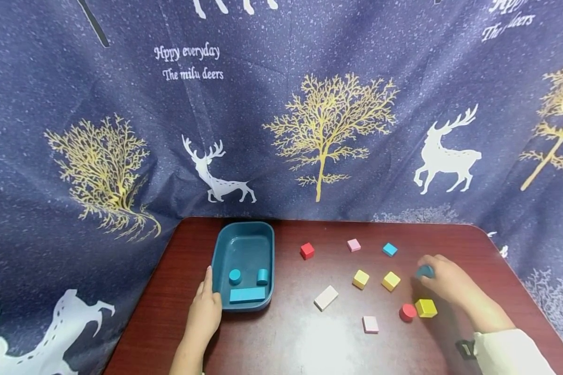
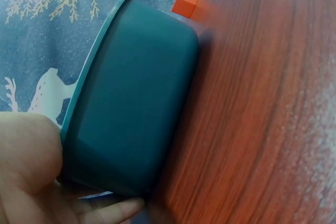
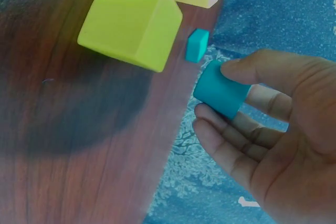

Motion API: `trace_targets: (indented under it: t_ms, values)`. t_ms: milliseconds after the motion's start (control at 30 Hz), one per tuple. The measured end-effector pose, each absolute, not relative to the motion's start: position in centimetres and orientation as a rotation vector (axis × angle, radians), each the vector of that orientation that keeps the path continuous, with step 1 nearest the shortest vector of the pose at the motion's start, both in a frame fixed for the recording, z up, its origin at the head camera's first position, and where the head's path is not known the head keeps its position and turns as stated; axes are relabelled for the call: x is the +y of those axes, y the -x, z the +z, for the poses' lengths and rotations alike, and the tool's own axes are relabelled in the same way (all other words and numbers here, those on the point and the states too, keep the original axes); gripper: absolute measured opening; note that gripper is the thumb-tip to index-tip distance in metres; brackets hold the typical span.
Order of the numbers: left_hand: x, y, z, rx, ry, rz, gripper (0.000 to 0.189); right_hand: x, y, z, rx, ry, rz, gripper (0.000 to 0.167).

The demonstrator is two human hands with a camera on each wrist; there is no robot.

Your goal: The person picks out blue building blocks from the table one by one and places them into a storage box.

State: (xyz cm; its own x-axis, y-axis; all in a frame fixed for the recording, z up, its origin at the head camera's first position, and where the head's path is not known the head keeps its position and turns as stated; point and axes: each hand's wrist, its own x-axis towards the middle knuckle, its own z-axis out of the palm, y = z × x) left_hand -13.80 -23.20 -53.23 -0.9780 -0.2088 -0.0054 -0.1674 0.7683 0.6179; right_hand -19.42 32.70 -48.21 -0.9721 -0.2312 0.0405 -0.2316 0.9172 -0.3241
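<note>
My right hand point(image 1: 443, 278) pinches a blue cylinder block point(image 3: 220, 90) between thumb and fingers, held above the table's right side. Close below that hand are a yellow-green block point(image 1: 426, 308) and a red cylinder point(image 1: 407, 312). At the left, my left hand point(image 1: 204, 310) touches the outside of a dark teal plastic bin point(image 1: 271, 276) at its near left corner, its forefinger straight along the side. Inside the bin lie a long blue block point(image 1: 247, 295), an upright blue cylinder point(image 1: 234, 276) and another blue cylinder point(image 1: 262, 276) on its side.
Across the brown table point(image 1: 281, 338) are a red cube point(image 1: 307, 251), pink squares point(image 1: 354, 245) point(image 1: 370, 324), a small blue block point(image 1: 390, 249), yellow cubes point(image 1: 360, 279) point(image 1: 391, 281) and a whitish oblong block point(image 1: 326, 298). A patterned curtain point(image 1: 281, 172) hangs behind the table.
</note>
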Motion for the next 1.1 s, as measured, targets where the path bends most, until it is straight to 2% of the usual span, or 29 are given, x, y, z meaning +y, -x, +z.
trace_targets:
  t_ms: [1100]
  values:
    - [-23.1,13.6,-53.0,-2.888,-0.301,-0.988,0.068,28.8,20.4,-46.6,-3.012,-0.458,0.539,0.025]
